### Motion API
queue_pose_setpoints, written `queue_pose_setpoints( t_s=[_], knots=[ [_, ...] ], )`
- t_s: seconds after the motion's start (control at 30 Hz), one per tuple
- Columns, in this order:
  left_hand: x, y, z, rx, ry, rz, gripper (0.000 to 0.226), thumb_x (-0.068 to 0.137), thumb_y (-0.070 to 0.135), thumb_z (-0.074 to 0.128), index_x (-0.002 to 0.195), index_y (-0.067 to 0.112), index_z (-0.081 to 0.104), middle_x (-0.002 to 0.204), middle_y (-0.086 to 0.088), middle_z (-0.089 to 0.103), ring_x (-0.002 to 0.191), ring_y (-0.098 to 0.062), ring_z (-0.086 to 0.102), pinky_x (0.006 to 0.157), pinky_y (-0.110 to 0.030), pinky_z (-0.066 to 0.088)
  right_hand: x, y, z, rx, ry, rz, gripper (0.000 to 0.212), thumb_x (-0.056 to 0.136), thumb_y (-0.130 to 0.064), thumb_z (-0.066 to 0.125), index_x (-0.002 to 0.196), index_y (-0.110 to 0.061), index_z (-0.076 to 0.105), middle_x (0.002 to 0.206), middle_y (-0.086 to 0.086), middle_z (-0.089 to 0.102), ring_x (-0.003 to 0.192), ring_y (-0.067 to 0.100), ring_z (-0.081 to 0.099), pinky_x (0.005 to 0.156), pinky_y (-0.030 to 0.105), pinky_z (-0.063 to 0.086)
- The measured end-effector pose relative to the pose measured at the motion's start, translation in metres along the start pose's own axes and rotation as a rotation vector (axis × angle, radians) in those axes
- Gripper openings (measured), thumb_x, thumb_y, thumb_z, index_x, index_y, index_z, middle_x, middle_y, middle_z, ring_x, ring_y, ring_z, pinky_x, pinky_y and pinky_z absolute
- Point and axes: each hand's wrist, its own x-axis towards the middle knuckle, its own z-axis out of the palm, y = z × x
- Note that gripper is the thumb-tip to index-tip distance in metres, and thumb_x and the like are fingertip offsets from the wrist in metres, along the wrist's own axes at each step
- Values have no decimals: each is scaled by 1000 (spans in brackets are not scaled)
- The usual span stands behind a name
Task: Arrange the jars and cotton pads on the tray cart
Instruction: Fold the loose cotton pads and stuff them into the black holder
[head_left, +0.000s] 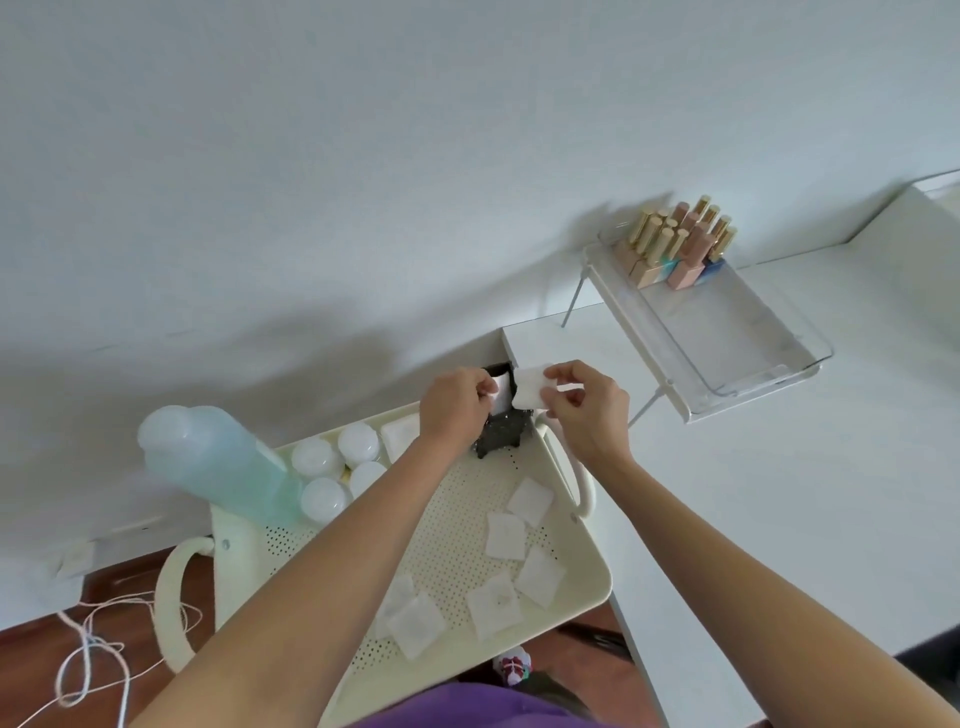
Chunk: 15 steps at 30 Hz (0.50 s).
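Observation:
A cream perforated tray cart (447, 540) stands below me. Several white-lidded jars (332, 467) cluster at its far left, beside a large pale blue bottle (218, 462). Several square cotton pads (506, 535) lie loose on the tray's right and near side. At the far edge stands a dark glittery holder (501, 441) with pads standing in it. My left hand (454, 410) grips the holder's top and the pads in it. My right hand (582, 410) pinches one white cotton pad (530, 392) just above the holder.
A white table (779, 493) lies to the right, carrying a raised shelf with a clear tray (737, 332) and several nail polish bottles (675, 244). A white wall is behind. White cord (93, 649) trails on the wooden floor at the left.

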Motion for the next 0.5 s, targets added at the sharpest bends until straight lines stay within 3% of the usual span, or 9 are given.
queue_pose_setpoints(
  t_s=[0.13, 0.23, 0.37, 0.5],
  knots=[
    [-2, 6, 1, 173, 3, 60, 18, 91, 14, 56, 86, 11, 73, 95, -6, 62, 85, -26, 60, 70, -41, 55, 10, -1, 13, -50, -44, -4, 16, 85, -6, 64, 95, -17, 70, 95, -2, 70, 74, 17, 69, 68, 30, 59],
    [-12, 4, -4, 122, 85, 106, 17, 89, 11, 57, 91, 7, 73, 100, -7, 58, 94, -23, 56, 71, -38, 52, 17, -3, 28, -129, -97, -54, 16, 86, -9, 64, 97, -18, 71, 91, -3, 69, 74, 12, 65, 66, 20, 51],
    [-37, -10, -20, 37, 199, 164, 16, 84, 2, 56, 92, 9, 68, 103, -4, 56, 95, -17, 54, 71, -24, 46, 25, -4, 47, -255, -194, -179, 17, 87, -11, 66, 102, -10, 74, 93, 4, 74, 82, 17, 66, 79, 23, 52],
    [-76, -36, -35, -65, 181, 179, 17, 86, 3, 58, 95, 14, 67, 99, 4, 57, 86, -7, 55, 73, -13, 45, 28, 3, 60, -540, -307, -376, 20, 94, -13, 56, 91, -9, 75, 92, 10, 71, 91, 31, 56, 81, 32, 46]
  ],
)
